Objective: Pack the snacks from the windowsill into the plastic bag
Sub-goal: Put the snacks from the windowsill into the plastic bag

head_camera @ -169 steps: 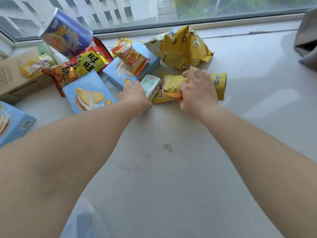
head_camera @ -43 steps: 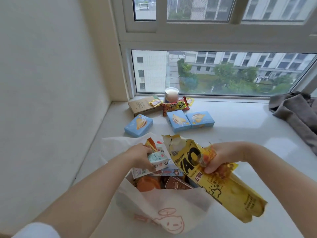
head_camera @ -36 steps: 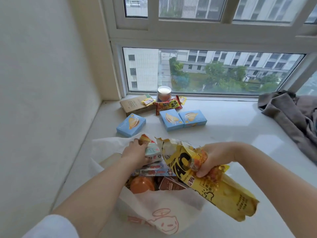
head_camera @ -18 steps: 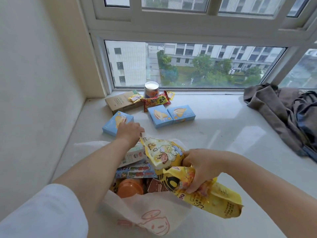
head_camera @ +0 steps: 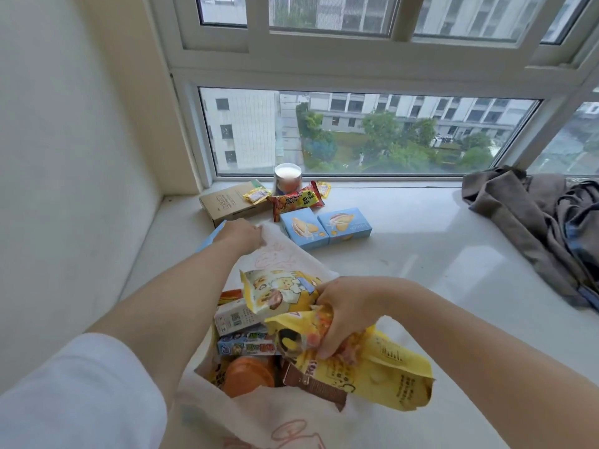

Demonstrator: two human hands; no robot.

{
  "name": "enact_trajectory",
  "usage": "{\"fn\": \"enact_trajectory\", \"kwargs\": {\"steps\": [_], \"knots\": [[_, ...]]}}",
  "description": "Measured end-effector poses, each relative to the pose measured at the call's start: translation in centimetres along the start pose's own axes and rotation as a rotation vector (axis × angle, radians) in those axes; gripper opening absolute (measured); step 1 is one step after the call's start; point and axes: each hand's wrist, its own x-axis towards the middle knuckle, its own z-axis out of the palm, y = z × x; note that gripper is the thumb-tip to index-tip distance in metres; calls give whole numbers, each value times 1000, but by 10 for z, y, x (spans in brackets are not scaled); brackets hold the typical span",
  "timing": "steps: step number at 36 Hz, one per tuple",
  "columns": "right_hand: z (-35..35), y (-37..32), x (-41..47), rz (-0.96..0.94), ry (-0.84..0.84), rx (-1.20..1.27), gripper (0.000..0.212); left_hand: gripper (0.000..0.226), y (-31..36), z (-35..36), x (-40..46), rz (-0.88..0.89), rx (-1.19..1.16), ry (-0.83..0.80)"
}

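Observation:
A white plastic bag [head_camera: 282,260] with pink print stands open on the windowsill [head_camera: 421,254]. Inside it are an orange-lidded tub [head_camera: 248,375], a small white carton [head_camera: 235,317] and a blue pack [head_camera: 244,345]. My left hand [head_camera: 241,236] pinches the bag's far rim and partly hides a blue box [head_camera: 212,234]. Over the bag's mouth, my right hand [head_camera: 346,314] grips two yellow snack bags: a big one [head_camera: 389,371] and a cartoon-printed one [head_camera: 275,293]. Farther back lie two blue boxes [head_camera: 303,228], a red packet [head_camera: 296,200] and a can [head_camera: 287,179].
A cardboard box [head_camera: 227,204] with a small yellow packet [head_camera: 257,194] on it sits in the back left corner. Grey clothing [head_camera: 531,222] is heaped at the right. A wall closes the left side and the window frame the back.
My left hand has dropped the small carton into the bag and reached forward to the bag's far rim, lifting it. My right hand has lowered the yellow bags towards the opening.

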Motion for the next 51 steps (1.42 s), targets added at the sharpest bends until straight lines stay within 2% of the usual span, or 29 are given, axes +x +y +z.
{"fn": "enact_trajectory", "kwargs": {"steps": [5,10,13,15,17,20,24,27,30,34,37,39,40,42,44,46,47,49,51], "knots": [[-17,2,22,77,-16,-6,70,42,2,-3,-1,-25,-50,-22],[-25,37,33,239,-20,43,72,44,-1,1,-1,44,-128,-39],[-24,40,45,256,-13,134,70,43,2,7,-2,91,-145,-53],[-23,33,59,237,36,246,66,42,4,9,-2,107,-154,-45],[-21,21,74,221,166,311,52,42,4,8,-3,100,-166,-45],[-14,7,92,249,394,155,34,44,1,5,-1,68,-194,-52],[8,7,112,342,394,67,36,41,-2,4,-1,75,-243,-66],[22,9,127,418,458,-23,37,28,2,11,-2,108,-242,-77],[23,0,142,467,459,30,40,32,6,20,-2,114,-237,-36],[16,-10,147,371,511,251,40,34,4,27,2,61,-315,36],[14,3,137,224,442,335,54,34,3,27,2,57,-320,18],[14,17,123,88,433,530,67,29,4,29,-1,74,-321,7],[14,24,114,23,473,663,64,25,5,31,-3,93,-330,17],[18,35,96,-43,643,906,36,35,6,35,-9,173,-296,120],[26,46,81,43,889,1018,10,43,7,35,-21,317,-241,303],[39,59,72,249,1014,923,5,47,8,35,-39,452,-265,371],[47,64,70,342,992,841,8,51,5,36,-46,494,-311,341],[67,71,69,486,826,668,25,59,0,39,-60,550,-393,226],[85,76,69,593,675,454,48,64,-8,44,-69,610,-319,67]]}}
